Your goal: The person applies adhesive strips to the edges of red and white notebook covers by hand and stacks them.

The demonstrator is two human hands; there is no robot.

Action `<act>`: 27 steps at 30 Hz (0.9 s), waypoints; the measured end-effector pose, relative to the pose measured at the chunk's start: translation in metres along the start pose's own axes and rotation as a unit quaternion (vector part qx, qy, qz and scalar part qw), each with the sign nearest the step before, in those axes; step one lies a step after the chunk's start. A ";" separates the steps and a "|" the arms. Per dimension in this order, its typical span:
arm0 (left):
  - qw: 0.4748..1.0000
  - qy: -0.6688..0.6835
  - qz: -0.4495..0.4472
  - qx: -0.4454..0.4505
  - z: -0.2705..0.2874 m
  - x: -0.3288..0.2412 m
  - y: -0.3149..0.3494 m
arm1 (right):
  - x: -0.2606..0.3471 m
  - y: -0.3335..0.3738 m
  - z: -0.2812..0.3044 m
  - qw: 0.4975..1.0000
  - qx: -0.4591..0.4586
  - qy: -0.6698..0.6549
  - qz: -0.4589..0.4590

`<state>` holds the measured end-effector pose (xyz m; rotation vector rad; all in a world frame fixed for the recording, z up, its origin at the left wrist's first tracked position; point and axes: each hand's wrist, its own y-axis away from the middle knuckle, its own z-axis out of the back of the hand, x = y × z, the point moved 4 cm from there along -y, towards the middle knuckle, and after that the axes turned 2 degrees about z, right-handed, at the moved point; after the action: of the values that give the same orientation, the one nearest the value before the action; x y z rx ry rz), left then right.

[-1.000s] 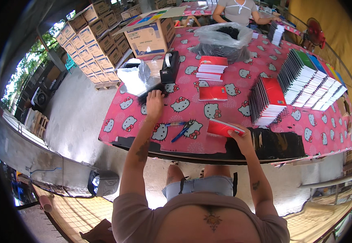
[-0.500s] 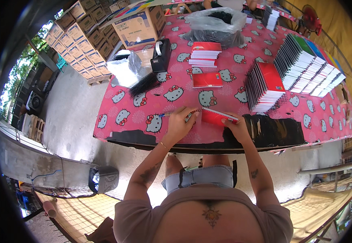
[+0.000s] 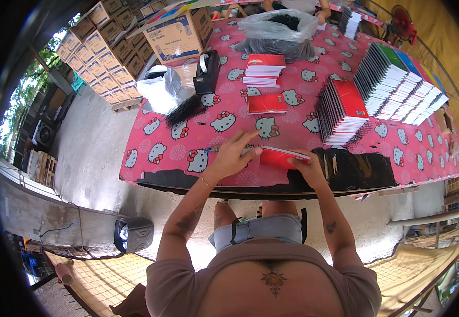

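Observation:
A red notebook (image 3: 278,157) with white pages lies at the near edge of a table covered in a pink cartoon-cat cloth (image 3: 161,153). My right hand (image 3: 307,165) grips its right end. My left hand (image 3: 233,156) is at its left end, thumb against the corner and index finger stretched out above. A blue pen (image 3: 212,150) lies just left of my left hand. Whether something thin also sits between my left fingers cannot be told.
Beyond lie one flat red notebook (image 3: 266,103), a small stack of them (image 3: 263,68), and upright rows of red (image 3: 340,111) and green and blue notebooks (image 3: 398,84). Black binding combs (image 3: 184,108), a black tape dispenser (image 3: 206,71), cardboard boxes (image 3: 179,34) and a plastic bag (image 3: 279,31) stand farther back.
My left hand came back from the black combs at the far left to the notebook's left end. My right hand stayed on the notebook. The view tilted nearer the table.

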<state>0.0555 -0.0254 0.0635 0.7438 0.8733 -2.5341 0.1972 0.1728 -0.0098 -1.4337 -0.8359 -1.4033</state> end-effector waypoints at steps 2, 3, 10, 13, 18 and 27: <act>0.988 -0.027 0.039 0.149 -0.007 0.019 -0.003 | 0.000 0.001 0.000 1.000 0.003 0.001 0.005; 0.987 -0.015 0.056 0.153 -0.007 0.017 -0.003 | 0.000 0.002 0.001 1.000 0.005 0.006 0.012; 0.941 -0.333 -0.056 -0.007 -0.049 -0.031 0.028 | 0.007 0.006 -0.013 0.991 -0.068 -0.110 -0.025; 0.932 -0.348 -0.059 -0.084 -0.050 -0.027 0.035 | 0.007 0.009 -0.009 0.997 -0.069 -0.028 -0.015; 0.980 -0.171 -0.090 0.047 -0.015 -0.016 -0.016 | 0.010 0.009 -0.008 0.998 -0.029 -0.052 0.008; 0.984 -0.070 -0.138 0.084 -0.007 -0.025 -0.019 | 0.021 0.010 -0.002 0.999 -0.002 -0.034 0.017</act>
<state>0.0688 -0.0030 0.0822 0.5129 0.7685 -2.8924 0.2079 0.1651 0.0091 -1.4990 -0.8482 -1.3370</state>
